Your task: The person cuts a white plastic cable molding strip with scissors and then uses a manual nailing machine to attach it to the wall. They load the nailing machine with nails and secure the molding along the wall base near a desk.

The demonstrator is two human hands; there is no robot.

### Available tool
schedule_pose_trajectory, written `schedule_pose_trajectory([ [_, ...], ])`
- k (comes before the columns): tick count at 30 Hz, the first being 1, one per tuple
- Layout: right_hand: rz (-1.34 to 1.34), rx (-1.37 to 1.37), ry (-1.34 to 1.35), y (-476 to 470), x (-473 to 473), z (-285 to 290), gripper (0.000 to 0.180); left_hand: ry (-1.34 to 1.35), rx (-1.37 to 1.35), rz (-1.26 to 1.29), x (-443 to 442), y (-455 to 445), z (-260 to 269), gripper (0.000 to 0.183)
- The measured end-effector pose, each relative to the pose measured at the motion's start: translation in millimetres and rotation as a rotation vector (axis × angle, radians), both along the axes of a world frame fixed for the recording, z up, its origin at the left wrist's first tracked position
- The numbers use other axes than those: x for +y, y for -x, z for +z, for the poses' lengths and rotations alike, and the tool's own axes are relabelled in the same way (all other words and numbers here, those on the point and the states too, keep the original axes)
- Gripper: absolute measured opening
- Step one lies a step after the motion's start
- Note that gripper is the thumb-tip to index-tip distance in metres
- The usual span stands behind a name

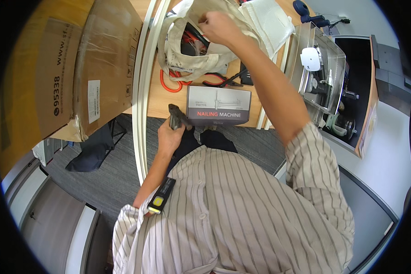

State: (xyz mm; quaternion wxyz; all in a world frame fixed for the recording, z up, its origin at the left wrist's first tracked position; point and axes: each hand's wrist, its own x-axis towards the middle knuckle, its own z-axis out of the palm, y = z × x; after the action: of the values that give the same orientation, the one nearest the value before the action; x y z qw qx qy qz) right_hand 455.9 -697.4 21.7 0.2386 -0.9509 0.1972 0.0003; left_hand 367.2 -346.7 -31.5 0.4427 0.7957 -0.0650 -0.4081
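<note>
My left hand (170, 137) grips a dark metal hand tool (175, 118) at the table's front edge; its exact kind is unclear. Up at the canvas tote bag (195, 64), my right hand (221, 28) is over the mouth with curled fingers. Whether those fingers pinch anything is hidden. Black and red tools (195, 37) show inside the bag. Just in front of it lie orange-red looped handles (171, 88), apparently of scissors, and pliers with red and black grips (217, 81). A grey and white printed carton (219, 104) sits closer to me, right of the held tool.
Large cardboard boxes (106, 61) stand at left, beyond a white frame bar (144, 85). Folded white cloth (269, 25) lies beside the bag. A clear plastic bin (323, 99) with assorted items is at right, near an open drawer (358, 54).
</note>
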Motion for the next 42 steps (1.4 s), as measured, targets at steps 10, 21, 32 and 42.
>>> schedule_pose_trajectory([
  [10, 0.106, 0.381, 0.138, -82.6, -3.1, -84.4, 0.035, 0.046, 0.028, 0.087, 46.3, 15.4, -0.8, 0.021],
  [21, -0.428, 0.074, -0.35, 19.1, -33.0, 20.3, 0.025, 0.053, -0.064, 0.063, -9.1, 7.6, -12.7, 0.027],
  [32, -1.272, -1.326, -1.783, 112.9, 16.2, 19.7, 0.019, -0.061, -0.121, -0.084, -25.2, 10.1, -18.3, 0.036],
  [42, -0.588, -1.052, -1.939, 170.5, 30.7, 140.7, 0.073, -0.068, -0.212, -0.066, -24.7, 11.8, -6.8, 0.032],
])
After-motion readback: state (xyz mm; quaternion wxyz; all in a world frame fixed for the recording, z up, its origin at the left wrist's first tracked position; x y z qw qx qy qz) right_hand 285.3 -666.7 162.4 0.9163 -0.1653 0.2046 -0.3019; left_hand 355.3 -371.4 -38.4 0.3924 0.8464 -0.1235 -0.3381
